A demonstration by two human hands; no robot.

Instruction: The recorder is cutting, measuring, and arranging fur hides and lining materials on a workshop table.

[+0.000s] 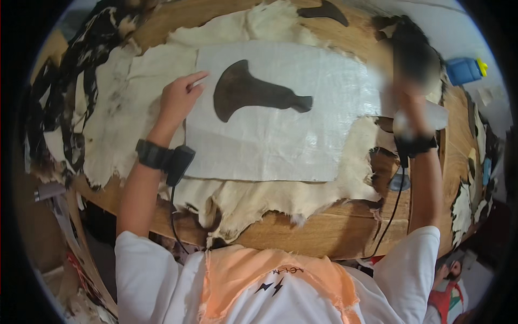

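Note:
A whitish, slightly shiny sheet [270,146] lies on a pale animal hide [140,86]. Resting on the sheet is a dark flat piece [253,93] with a broad crescent end on the left and a narrow neck on the right. My left hand [182,97] is at the sheet's left edge, index finger stretched toward its upper left corner, holding nothing that I can see. Over at the right side, my right hand [414,113] is blurred and its fingers do not show clearly. A dark, blurred shape [415,59] is just beyond it; I cannot make out what it is.
Wooden table [302,237] shows along the front. A second dark curved piece [326,12] lies at the far edge. Black and white hide scraps [75,102] pile up at left. A blue container with a yellow cap [464,71] stands far right. Cables run from both wristbands.

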